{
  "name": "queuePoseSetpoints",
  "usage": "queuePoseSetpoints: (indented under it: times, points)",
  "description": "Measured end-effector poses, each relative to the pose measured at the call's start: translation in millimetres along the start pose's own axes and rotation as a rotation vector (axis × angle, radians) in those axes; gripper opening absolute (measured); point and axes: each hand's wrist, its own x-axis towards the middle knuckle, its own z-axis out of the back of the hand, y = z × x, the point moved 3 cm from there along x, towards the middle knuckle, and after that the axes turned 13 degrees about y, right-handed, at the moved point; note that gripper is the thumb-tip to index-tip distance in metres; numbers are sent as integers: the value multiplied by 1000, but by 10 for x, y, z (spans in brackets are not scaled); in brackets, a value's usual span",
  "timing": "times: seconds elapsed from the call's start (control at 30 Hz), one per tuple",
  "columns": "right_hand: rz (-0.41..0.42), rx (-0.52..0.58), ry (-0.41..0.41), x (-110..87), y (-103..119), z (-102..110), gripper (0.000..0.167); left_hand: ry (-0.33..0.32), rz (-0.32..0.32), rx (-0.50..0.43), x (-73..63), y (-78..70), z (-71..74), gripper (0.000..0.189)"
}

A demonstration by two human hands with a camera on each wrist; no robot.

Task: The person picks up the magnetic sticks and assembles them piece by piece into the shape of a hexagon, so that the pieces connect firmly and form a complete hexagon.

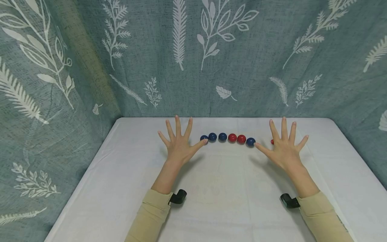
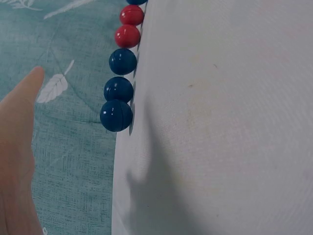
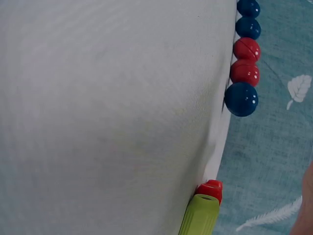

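A row of glossy balls spans the gap between my hands at the table's far side: three blue balls (image 1: 222, 136) on the left, two red balls (image 1: 241, 139), then a blue ball (image 1: 250, 142) at the right end. My left hand (image 1: 179, 148) is spread wide, palm down, its thumb overlapping the leftmost ball in the head view. My right hand (image 1: 284, 152) is spread likewise, thumb tip right by the rightmost ball. Both hold nothing and cast shadows on the cloth. Largely hidden behind the right hand lies a yellow-green ribbed object (image 3: 200, 215) with a red end (image 3: 211, 190).
A white cloth (image 1: 217, 195) covers the table. Blue-green curtains (image 1: 193, 87) with white leaf prints rise behind its far edge and along both sides. Black wrist devices (image 1: 179, 197) stick out inward at the beige sleeves (image 1: 151, 215).
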Motion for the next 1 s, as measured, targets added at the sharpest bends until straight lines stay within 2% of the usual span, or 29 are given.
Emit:
queuePoseSetpoints:
  times: [0.53, 0.63, 0.83, 1.0]
  points:
    - [5, 21, -3, -30, -33, -9, 100, 15, -5, 10, -11, 3, -26, 97]
    - [2, 23, 10, -40, -53, -12, 100, 12, -22, 2, -16, -1, -29, 96]
    - [18, 39, 16, -54, -111, 7, 96, -72, -136, -57, -24, -47, -10, 87]
    - [87, 137, -18, -47, -203, 19, 89, -165, -296, -166, -35, -119, -29, 68]
